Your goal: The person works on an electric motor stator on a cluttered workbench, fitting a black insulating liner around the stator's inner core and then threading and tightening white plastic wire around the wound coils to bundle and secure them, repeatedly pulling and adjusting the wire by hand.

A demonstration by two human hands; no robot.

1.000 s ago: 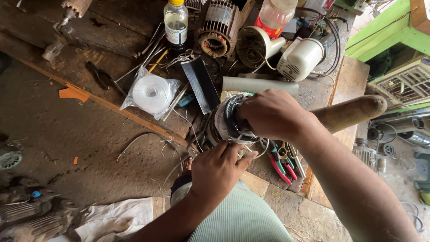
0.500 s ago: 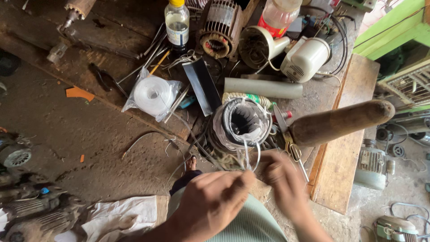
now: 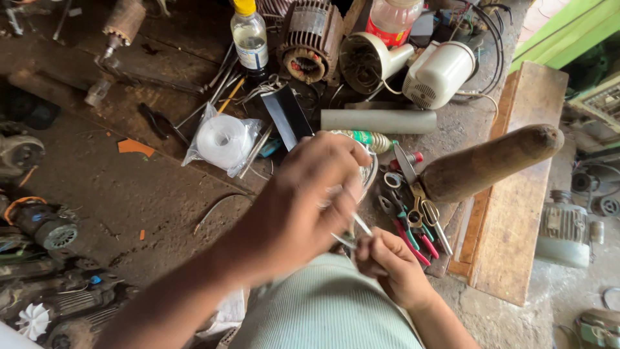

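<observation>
White wire (image 3: 361, 224) pinched between both hands, left hand (image 3: 310, 200) (blurred), right hand (image 3: 387, 265), clear bottle (image 3: 249, 39) half full

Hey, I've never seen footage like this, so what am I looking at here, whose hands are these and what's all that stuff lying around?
This is one picture from a camera worn on a person's head, looking down at their own two bare hands above a cluttered, dirty workbench. The left hand is blurred; with the right hand it pinches a thin pale wire, close to the body. On the bench lie a brown wooden mallet, a grey plastic tube, a bagged spool of white tape, a clear bottle with a yellow cap, a rusty ribbed motor housing and red-and-green-handled pliers.
</observation>
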